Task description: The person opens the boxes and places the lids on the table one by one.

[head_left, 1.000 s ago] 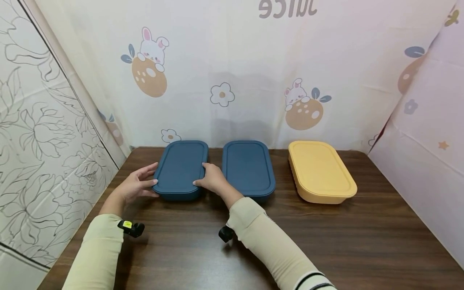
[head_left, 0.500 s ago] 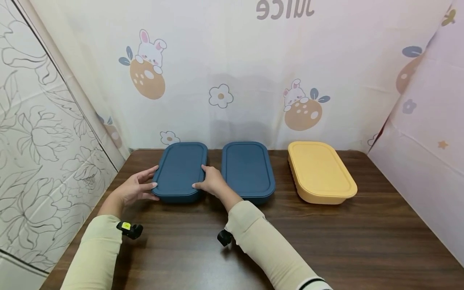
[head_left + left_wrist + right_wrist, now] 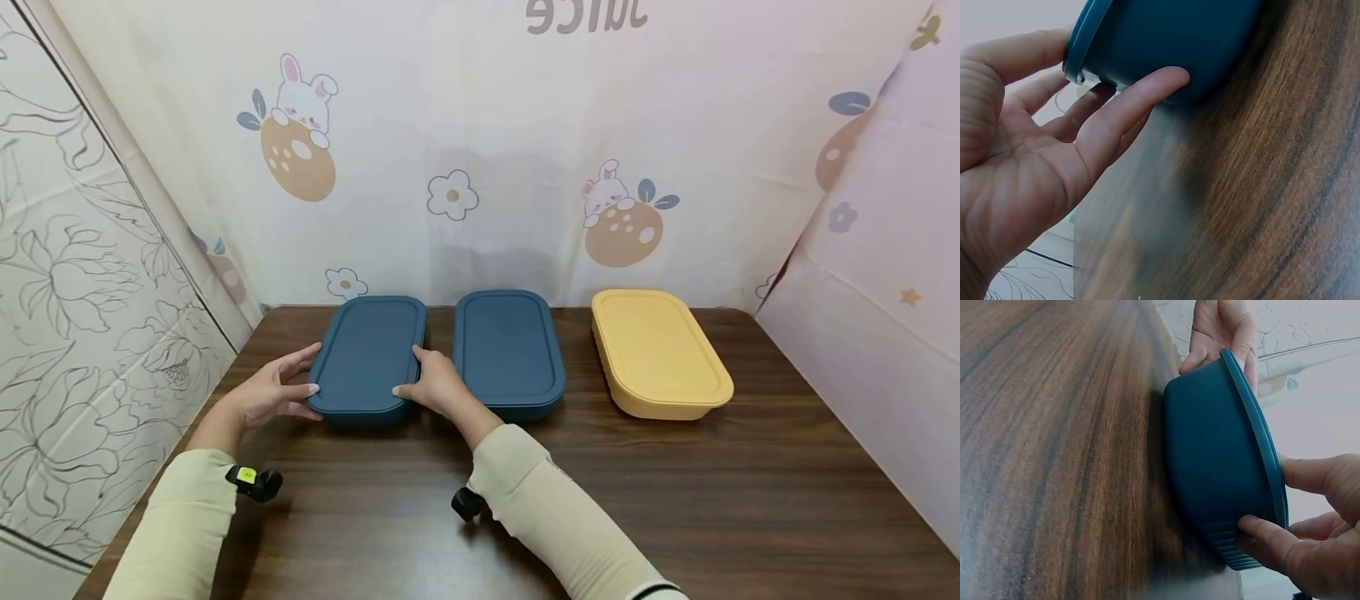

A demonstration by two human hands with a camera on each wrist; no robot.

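Observation:
A dark blue lidded storage box [image 3: 369, 354] lies at the left of the table, its lid on. My left hand [image 3: 276, 390] holds its left side near the front corner. In the left wrist view the thumb and fingers [image 3: 1163, 78] of that hand touch the lid rim and side wall. On the opposite side my right hand [image 3: 438, 382] grips the same box, thumb on the lid and fingers against the wall. The right wrist view shows ribbing on the wall of the box [image 3: 1216, 437], by the right fingertips [image 3: 1250, 524].
A second dark blue lidded box [image 3: 510, 350] stands just right of my right hand. Farther right is a yellow lidded box [image 3: 660, 350]. All three are near the back edge of the brown wooden table [image 3: 600, 492]. A printed curtain [image 3: 517, 208] hangs behind.
The left blue box has come slightly toward me with both hands on it, so its back edge sits a little nearer than the middle box's. The head view has shifted slightly.

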